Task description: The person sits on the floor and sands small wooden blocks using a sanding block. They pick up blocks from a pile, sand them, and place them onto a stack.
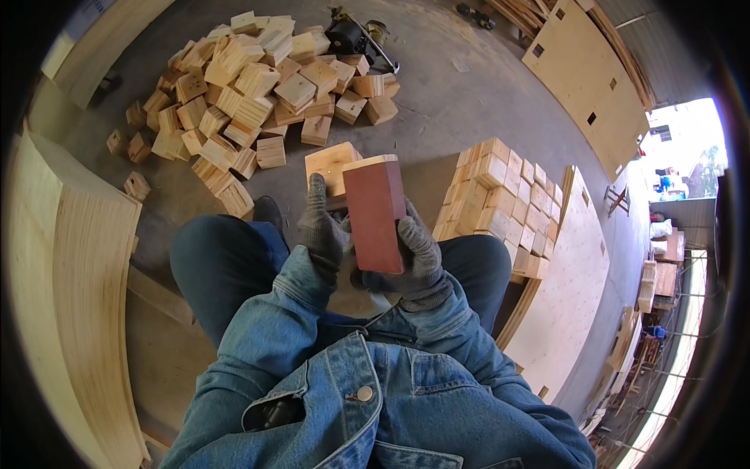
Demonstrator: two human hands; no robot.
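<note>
My right hand (418,258), in a grey knit glove, is closed round a sanding block (373,217) faced with reddish-brown abrasive; a strip of pale wood shows at its top end. The sanding block is tilted upright in front of my chest. My left hand (322,230), gloved alike, is open beside its left edge, thumb stretched upward and the other fingers partly hidden. Just beyond that thumb is a pale wooden block (331,166) with small dark marks on its face. The thumb tip overlaps its lower left corner; whether they touch I cannot tell.
A heap of wooden blocks (258,86) lies on the concrete floor ahead, with a dark power tool (348,35) behind it. Stacked blocks (500,199) stand by my right knee, on plywood sheets (566,289). A tall plywood stack (86,273) rises at left.
</note>
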